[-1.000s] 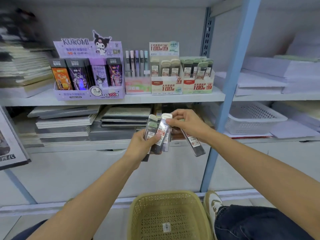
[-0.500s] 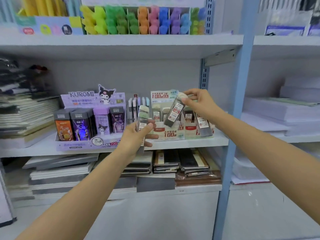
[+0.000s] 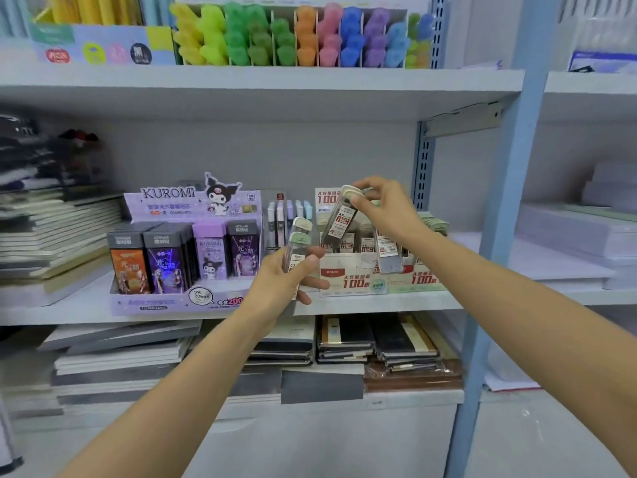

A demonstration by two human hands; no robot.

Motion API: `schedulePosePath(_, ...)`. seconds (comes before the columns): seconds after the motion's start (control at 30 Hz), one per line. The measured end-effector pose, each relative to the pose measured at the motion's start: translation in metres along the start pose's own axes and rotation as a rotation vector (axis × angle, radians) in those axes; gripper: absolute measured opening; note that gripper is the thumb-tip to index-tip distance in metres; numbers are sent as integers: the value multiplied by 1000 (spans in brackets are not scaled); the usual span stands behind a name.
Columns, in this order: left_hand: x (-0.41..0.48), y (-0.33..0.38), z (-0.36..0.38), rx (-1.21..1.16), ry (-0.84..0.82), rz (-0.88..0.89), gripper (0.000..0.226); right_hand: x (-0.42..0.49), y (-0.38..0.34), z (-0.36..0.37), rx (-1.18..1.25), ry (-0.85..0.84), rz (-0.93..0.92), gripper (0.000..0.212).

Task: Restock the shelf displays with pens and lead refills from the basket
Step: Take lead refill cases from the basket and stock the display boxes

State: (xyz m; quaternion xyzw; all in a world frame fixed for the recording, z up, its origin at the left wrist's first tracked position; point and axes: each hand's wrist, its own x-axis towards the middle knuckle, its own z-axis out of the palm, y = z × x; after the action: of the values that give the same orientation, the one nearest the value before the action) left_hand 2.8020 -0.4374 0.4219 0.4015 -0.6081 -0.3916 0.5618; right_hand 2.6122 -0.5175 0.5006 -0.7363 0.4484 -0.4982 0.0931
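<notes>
Left hand: your left hand (image 3: 286, 281) curls round two green-capped cases (image 3: 299, 241) of lead refills, with the thumb laid across their front. They stand upright, caps up.
Left hand position: in front of the shelf (image 3: 69, 313) edge, between the purple display (image 3: 155, 303) and the red-and-white box (image 3: 351, 281).
Right hand: your right hand (image 3: 384, 210) pinches the tilted cases (image 3: 339, 219) at their cream caps, between thumb and fingertips. It looks like two cases, pressed together.
Tilted cases: caps up and to the right, lower ends down and to the left. They are held above the row of refills standing in the red-and-white box. You cannot tell whether they touch that row.
Hanging case: a hanging case (image 3: 388, 257) with a grey lower end drops below your right palm, in front of the boxes. The fingers holding it are hidden.
Boxes: the green box (image 3: 418, 281) sits just beside the red-and-white box on its right, and both hold upright refills.
Pens: pastel pens (image 3: 281, 222) stand upright between the purple display and the red-and-white box.
Purple display: rows of dark and lilac refill packs, filled to the front.
Shelf above: coloured highlighters (image 3: 310, 39) in slots.
Shelf below: stacked notebooks (image 3: 344, 339).
Right bay: paper stacks (image 3: 568, 232) lie past the blue post (image 3: 496, 270).
</notes>
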Motion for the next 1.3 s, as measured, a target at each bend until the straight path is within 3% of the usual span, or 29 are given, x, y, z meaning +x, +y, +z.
schedulePosePath(0.37,2,1,-1,-40,-3,-33,18,18,-6,12,-153,-100,-78,26)
schedulePosePath(0.7,3,1,1,-31,12,-49,16,20,3,-18,-160,-4,-66,24)
schedulePosePath(1.07,3,2,3,-44,33,-55,15,5,13,0,-278,-137,-38,29)
schedulePosePath(1.3,3,6,10,-94,69,-59,13,1,5,-12,-41,51,-65,14)
